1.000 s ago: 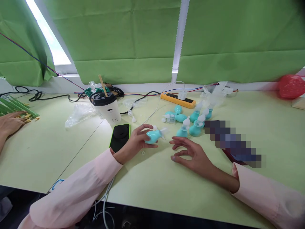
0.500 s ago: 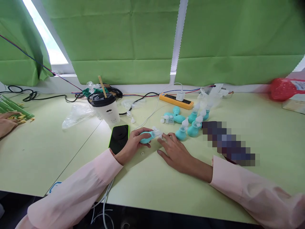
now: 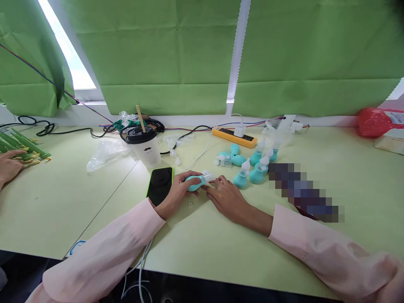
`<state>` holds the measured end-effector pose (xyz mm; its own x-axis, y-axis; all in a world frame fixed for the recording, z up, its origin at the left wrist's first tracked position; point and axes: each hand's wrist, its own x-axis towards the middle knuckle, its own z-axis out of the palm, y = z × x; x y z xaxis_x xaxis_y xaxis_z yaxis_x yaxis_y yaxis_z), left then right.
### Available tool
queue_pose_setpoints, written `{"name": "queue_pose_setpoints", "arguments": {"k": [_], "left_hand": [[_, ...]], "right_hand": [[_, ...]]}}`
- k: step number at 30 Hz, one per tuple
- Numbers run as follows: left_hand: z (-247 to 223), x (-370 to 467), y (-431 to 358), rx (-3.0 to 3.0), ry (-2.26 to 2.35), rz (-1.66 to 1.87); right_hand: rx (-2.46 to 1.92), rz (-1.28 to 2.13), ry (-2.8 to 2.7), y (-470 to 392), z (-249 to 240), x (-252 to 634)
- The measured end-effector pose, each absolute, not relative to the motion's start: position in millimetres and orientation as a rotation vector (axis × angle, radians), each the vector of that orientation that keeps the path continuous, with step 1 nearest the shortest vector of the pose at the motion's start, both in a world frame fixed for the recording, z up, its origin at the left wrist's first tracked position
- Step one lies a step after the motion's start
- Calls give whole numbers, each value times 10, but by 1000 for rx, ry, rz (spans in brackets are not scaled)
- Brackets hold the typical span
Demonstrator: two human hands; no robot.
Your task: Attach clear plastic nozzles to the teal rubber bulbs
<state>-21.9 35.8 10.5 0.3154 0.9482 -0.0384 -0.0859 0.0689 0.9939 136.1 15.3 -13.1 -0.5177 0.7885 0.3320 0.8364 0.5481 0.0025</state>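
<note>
My left hand (image 3: pixel 180 190) is wrapped round a nasal aspirator (image 3: pixel 193 182), a teal squeeze bulb with a clear nozzle pointing right. Close against that nozzle is my right hand (image 3: pixel 229 199), palm down, its fingers bent and apart; I cannot tell whether the fingertips touch the nozzle. A small pale ring (image 3: pixel 190 205) lies on the table below my hands. Beyond the right hand, several other aspirators with white tips stand in a cluster, the nearest aspirator (image 3: pixel 240 180) upright. Behind them lie loose teal bulbs (image 3: pixel 238 160) and small clear parts (image 3: pixel 226 160).
Left of my hands are a dark phone (image 3: pixel 160 185) with a green edge and a lidded paper cup (image 3: pixel 147 150) with a straw. An orange power strip (image 3: pixel 235 137) sits at the back. A blurred dark object (image 3: pixel 303 191) lies right. Another person's hand (image 3: pixel 9 166) touches green stalks at far left.
My right hand has shifted left, closer to the aspirator's nozzle, and its fingers have drawn in. The left hand keeps its hold on the bulb. The whole view has moved slightly.
</note>
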Motion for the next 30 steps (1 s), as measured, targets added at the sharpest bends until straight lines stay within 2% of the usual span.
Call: {"name": "queue_pose_setpoints", "arguments": {"k": [8, 14, 21, 25, 30], "left_hand": [[107, -217, 356, 1245, 944, 1007], [142, -216, 315, 1361, 1001, 1045], [181, -155, 214, 1537, 1119, 789], [182, -120, 191, 1529, 1088, 646], [157, -127, 201, 1596, 1008, 633]], "right_hand": [[-1305, -189, -2467, 361, -168, 1204], [-1251, -133, -2429, 160, -123, 1343], [-1112, 345, -1775, -188, -118, 1768], [-1036, 543, -1616, -235, -54, 1781], [-999, 560, -1637, -257, -35, 1742]]}}
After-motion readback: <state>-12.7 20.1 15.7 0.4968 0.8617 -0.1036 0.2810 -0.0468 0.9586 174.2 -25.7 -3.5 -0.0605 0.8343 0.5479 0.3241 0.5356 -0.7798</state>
